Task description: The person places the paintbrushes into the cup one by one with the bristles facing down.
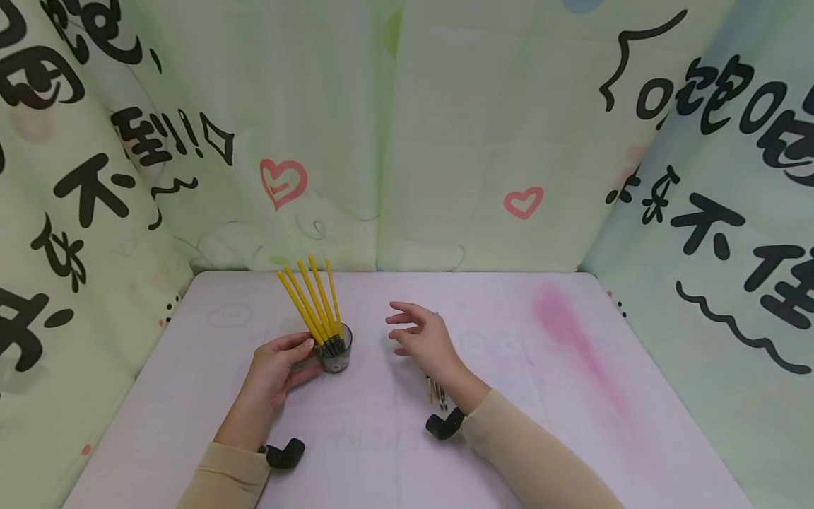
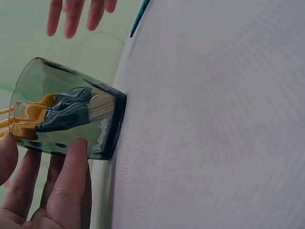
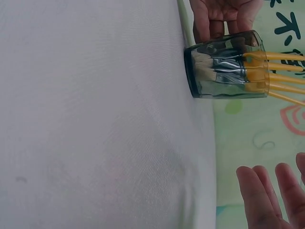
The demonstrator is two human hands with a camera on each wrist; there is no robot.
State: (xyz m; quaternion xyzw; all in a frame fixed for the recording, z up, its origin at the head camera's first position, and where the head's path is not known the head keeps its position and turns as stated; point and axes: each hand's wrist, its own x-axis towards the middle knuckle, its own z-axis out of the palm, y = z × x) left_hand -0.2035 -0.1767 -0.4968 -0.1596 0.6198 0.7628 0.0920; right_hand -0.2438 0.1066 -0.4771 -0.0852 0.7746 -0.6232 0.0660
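Note:
A clear smoky glass (image 1: 344, 359) stands upright on the table, holding several paintbrushes (image 1: 316, 300) with yellow handles up and pale bristles (image 2: 101, 106) down. My left hand (image 1: 275, 367) holds the glass from its left side, thumb near the rim and fingers round the lower wall. To the right of the glass, my right hand (image 1: 425, 338) hovers above the table with fingers spread and nothing in them. Beneath the right wrist lie several thin brushes (image 1: 439, 391), mostly hidden by the forearm. A teal tip (image 2: 138, 19) shows at the top of the left wrist view.
A white-pink cloth covers the table (image 1: 356, 452), with a pink stain (image 1: 562, 318) at the right. Pale green curtains (image 1: 445, 141) with black lettering and red hearts close off the back and both sides. Each wrist carries a black camera mount (image 1: 286, 454).

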